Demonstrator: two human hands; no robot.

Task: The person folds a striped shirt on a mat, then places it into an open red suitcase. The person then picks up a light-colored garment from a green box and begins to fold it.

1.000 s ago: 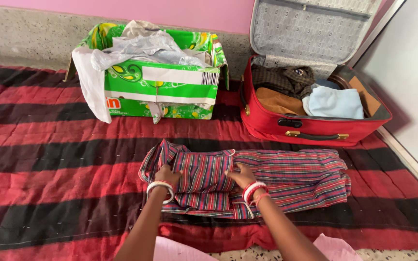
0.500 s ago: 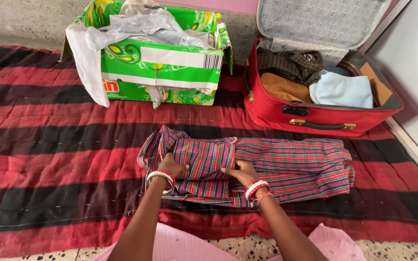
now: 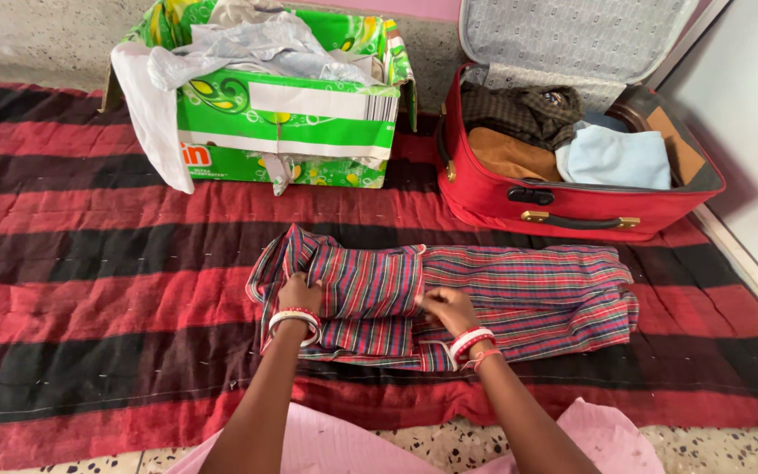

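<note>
Both hands palm-down | left hand [image 3: 298, 292] and right hand [image 3: 449, 309] grip plaid cloth [image 3: 519, 294] (fingers curled)

— We see woven cloth in the checked garment [image 3: 484, 298], matt and softly creased, red with fine green and blue lines. What of the blanket [image 3: 89, 290] under it?

— Thick matt cloth, we'd say, a little fuzzy, with rows of small pale stitches across its red and black bands. The green box [image 3: 287, 132] at the far left looks like printed cardboard with a slight sheen, and thin crinkled plastic sheeting [image 3: 256, 53] spills from it.

— The red suitcase [image 3: 563, 211] at the far right reads as coarse fabric, with shiny brass-coloured metal fittings and a grey patterned cloth lining in its lid [image 3: 572, 35].

— The near floor [image 3: 449, 448] is speckled stone, smooth.
</note>
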